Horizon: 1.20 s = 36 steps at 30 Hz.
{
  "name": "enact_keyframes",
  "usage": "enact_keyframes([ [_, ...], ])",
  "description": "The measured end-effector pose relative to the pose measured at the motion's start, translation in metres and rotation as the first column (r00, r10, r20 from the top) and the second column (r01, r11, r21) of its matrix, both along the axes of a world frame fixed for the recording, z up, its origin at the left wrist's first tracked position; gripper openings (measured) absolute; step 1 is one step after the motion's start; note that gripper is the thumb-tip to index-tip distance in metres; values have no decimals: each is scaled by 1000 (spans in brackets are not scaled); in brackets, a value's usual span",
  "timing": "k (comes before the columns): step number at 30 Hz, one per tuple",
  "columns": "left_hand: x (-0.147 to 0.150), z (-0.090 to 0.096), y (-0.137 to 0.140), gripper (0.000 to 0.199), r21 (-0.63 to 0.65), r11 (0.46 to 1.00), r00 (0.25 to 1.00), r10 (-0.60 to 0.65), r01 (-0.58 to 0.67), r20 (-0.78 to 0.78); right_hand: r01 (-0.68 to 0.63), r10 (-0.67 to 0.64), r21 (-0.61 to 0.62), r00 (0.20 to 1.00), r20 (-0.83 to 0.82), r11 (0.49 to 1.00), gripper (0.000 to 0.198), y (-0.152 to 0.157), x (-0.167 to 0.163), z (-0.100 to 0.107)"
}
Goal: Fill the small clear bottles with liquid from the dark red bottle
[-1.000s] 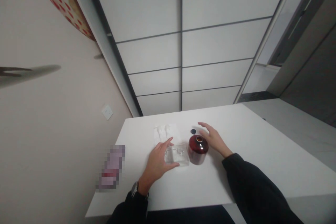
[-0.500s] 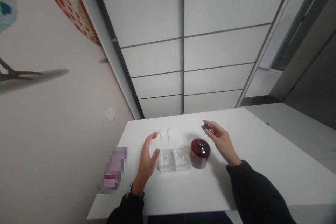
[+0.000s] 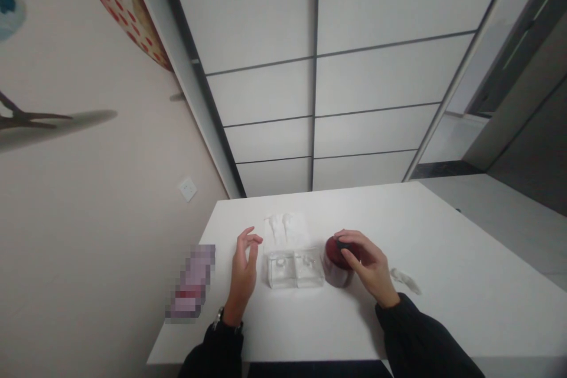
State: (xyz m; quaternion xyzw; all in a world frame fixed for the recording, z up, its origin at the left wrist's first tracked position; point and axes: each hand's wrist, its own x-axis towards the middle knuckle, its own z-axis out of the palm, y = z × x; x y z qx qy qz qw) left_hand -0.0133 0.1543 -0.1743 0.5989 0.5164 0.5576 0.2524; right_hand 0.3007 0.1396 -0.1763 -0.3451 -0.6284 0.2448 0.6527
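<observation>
A dark red, rounded jar (image 3: 337,274) stands upright on the white table. My right hand (image 3: 367,263) is over its top, thumb and fingers closed around a small black cap (image 3: 341,243) at the jar's mouth. Whether the cap is seated cannot be made out. To the jar's left sits a clear two-compartment box (image 3: 295,274) with small clear pieces inside. My left hand (image 3: 243,269) hovers left of the box, fingers loosely bent and apart, with nothing visible in it.
Behind the box, white pieces (image 3: 280,229) lie on a pale sheet. A crumpled white tissue-like thing (image 3: 405,279) lies right of my right hand. A blurred-out pinkish object (image 3: 191,283) is at the table's left edge, beside the wall. White panelled doors (image 3: 274,136) rise behind the table.
My right hand has brought the black cap down and left onto the jar's top. My left hand has drawn back left from the box, its fingers closer together. The crumpled white thing now shows.
</observation>
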Motion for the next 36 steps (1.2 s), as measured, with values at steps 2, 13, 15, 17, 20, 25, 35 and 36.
enact_keyframes([
  [2,1,0,0,43,-10,1000,1000,-8,8,-16,-17,17,-11,1000,-5,1000,12,0,-1,-2],
  [13,5,3,-2,43,-52,998,997,-46,42,-67,30,-32,-106,999,-15,994,38,2,-2,-9],
  [15,5,2,-3,44,-55,998,996,-48,44,-77,17,-22,-118,999,-33,993,32,2,-3,-7],
  [17,6,1,-3,44,-59,997,995,-50,45,-85,-26,11,-121,993,-117,992,33,1,-4,-6],
  [20,7,0,-3,43,-63,997,994,-52,46,-96,-35,25,-138,997,-71,990,35,1,-4,-3],
  [25,8,0,-3,43,-62,997,993,-50,43,-105,15,-8,-127,998,57,992,24,3,-2,-1],
  [35,-1,5,11,38,-108,994,971,-41,15,-235,-18,38,-128,986,161,992,25,5,-1,7],
  [36,-4,8,18,37,-135,991,961,-52,16,-270,-16,34,-115,987,158,993,25,5,-1,8],
])
